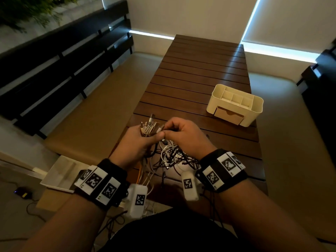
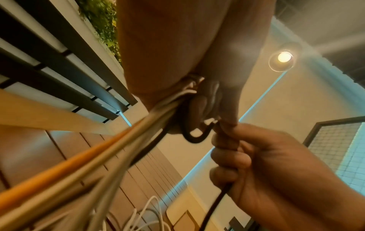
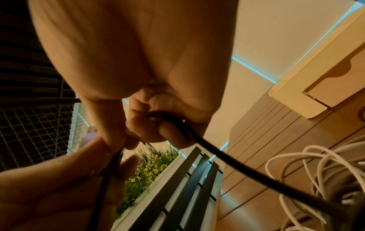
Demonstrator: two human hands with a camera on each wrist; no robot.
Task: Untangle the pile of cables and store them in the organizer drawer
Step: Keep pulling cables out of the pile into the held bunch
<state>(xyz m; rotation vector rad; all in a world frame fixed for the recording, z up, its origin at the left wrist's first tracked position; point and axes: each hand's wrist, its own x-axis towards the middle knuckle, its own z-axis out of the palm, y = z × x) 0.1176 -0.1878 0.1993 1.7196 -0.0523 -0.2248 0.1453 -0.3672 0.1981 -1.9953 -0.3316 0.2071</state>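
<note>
Dim, warm-toned room seen through wide-angle lenses

Cool daylight is admitted in thin strips along the blind edges point(image 1: 251, 19) and reflected as a streak on the tabletop point(image 1: 234, 64). Glare is cast by a ceiling lamp point(image 2: 284, 57). Near cables point(image 2: 59, 176) are blurred; straight lines are bowed at the edges.

You have two hands up, left hand point(image 1: 135, 138) and right hand point(image 1: 185, 135), one tangle of cables point(image 1: 171, 157) beneath them, and one organizer point(image 1: 234, 104) with one drawer point(image 1: 228, 115) beyond your right hand
</note>
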